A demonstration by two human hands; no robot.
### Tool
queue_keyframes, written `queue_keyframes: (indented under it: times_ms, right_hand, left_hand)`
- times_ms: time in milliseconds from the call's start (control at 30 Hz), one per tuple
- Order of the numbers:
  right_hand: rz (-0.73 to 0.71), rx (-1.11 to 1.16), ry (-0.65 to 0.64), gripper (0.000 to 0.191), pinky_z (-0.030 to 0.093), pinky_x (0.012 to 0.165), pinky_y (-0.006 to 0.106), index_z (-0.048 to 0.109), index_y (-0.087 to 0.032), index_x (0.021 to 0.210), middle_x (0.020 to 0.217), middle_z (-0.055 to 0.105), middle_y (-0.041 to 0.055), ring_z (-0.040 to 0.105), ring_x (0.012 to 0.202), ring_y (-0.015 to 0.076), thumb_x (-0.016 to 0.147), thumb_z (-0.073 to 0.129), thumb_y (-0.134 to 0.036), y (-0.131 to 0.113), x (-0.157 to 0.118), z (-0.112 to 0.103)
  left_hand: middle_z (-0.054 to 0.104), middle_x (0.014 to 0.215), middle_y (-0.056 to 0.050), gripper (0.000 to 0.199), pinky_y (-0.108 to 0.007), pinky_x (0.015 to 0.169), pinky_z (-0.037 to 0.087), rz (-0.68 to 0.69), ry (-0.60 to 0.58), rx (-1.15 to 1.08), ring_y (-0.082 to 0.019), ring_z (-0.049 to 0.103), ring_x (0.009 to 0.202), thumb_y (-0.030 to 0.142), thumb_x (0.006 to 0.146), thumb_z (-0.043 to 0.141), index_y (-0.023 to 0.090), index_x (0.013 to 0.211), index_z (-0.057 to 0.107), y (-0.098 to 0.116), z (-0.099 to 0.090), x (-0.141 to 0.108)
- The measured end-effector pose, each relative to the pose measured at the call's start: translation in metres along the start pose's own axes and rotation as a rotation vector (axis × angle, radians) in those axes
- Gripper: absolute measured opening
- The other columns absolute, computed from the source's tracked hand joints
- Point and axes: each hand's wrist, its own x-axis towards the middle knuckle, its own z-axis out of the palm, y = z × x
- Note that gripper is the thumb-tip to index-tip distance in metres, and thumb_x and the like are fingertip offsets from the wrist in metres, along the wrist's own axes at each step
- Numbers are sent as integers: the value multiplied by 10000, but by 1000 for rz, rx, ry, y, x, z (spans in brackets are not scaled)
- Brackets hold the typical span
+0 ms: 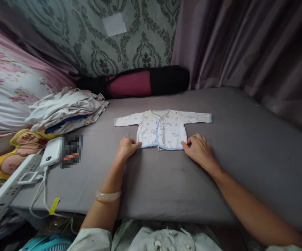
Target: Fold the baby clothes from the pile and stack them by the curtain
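Note:
A small white baby shirt (170,130) with a pale print and light blue trim lies flat on the grey sheet (161,188), both sleeves spread out sideways. Its front is overlapped, and a thin white tie shows below the hem. The thumb and fingers of my left hand (127,146) are closed on the bottom left corner of the shirt. At the bottom right corner, my right hand (198,149) pinches the hem in the same way.
Folded clothes (67,108) are piled at the left, above a yellow cartoon cushion (10,157). Nearer are a white power bank (51,151), a power strip (8,188) and cables. A long black and dark red bag (132,83) lies along the wall.

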Motion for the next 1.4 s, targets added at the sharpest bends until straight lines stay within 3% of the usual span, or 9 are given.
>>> queue_keyframes:
  times_ms: [233, 433, 567, 633, 700, 867, 1033, 1167, 1400]
  right_hand:
    - [31, 126, -32, 193, 426, 736, 338, 572, -218, 662, 848, 609, 65, 577, 834, 225, 822, 565, -326, 2, 5, 2]
    - [20, 20, -1, 139, 428, 742, 360, 592, -192, 788, 902, 605, 105, 570, 860, 258, 838, 547, -314, -2, 1, -5]
    - [-245, -22, 13, 266, 400, 906, 418, 593, -133, 1078, 1163, 593, 174, 527, 1087, 299, 903, 425, -240, -28, 9, -13]
    - [-414, 12, -71, 367, 326, 1036, 415, 556, -105, 1209, 1319, 537, 178, 447, 1250, 286, 928, 339, -200, -49, 20, -9]
    - [-468, 24, -158, 466, 228, 1123, 416, 468, -67, 1346, 1449, 439, 174, 321, 1377, 279, 948, 280, -219, -70, 35, 2]
    - [-389, -5, -315, 618, 152, 1166, 431, 304, -25, 1474, 1567, 230, 169, 163, 1455, 282, 969, 213, -370, -98, 73, 41]
    - [-387, 20, -262, 609, 122, 1174, 425, 303, -34, 1482, 1577, 203, 165, 151, 1458, 270, 979, 205, -362, -94, 87, 55]
    - [-321, 1, -182, 612, 148, 1161, 445, 283, -57, 1492, 1578, 172, 198, 168, 1452, 285, 974, 275, -383, -94, 84, 55]
    - [-313, -32, -200, 579, 131, 1158, 464, 340, -98, 1473, 1574, 201, 185, 179, 1448, 299, 977, 297, -393, -98, 83, 53]
  left_hand:
    - [483, 513, 26, 274, -234, 534, 318, -65, -27, -151, -136, 511, 584, 395, 752, 590, 159, 613, 604, -8, -4, -2]
    - [594, 711, -41, 246, -266, 669, 399, 16, 18, 39, -194, 565, 776, 387, 778, 594, 149, 748, 652, -15, -3, 2]
    - [598, 981, -109, 246, -348, 856, 424, 202, 187, 167, -252, 544, 978, 315, 795, 614, 150, 975, 637, 5, -2, 3]
    - [591, 1002, -126, 186, -377, 889, 422, 353, 179, 159, -256, 542, 989, 255, 854, 536, 143, 975, 623, 24, 2, 5]
    - [593, 986, -136, 184, -398, 897, 427, 450, 167, 152, -255, 547, 977, 159, 879, 440, 139, 952, 608, 43, 11, 9]
    - [574, 1088, -178, 284, -453, 960, 424, 496, 200, 128, -279, 519, 1091, 66, 846, 390, 122, 1084, 534, 56, 49, 18]
    - [455, 1341, -243, 406, -525, 1065, 341, 519, 285, 95, -316, 393, 1306, 134, 901, 367, 68, 1299, 404, 39, 76, 19]
    - [461, 1356, -239, 411, -549, 1075, 331, 497, 292, 45, -314, 384, 1334, 170, 921, 354, 93, 1322, 393, 36, 80, 17]
    - [518, 1291, -174, 335, -487, 1029, 407, 514, 308, 29, -284, 475, 1240, 216, 898, 450, 159, 1227, 477, 34, 67, 13]
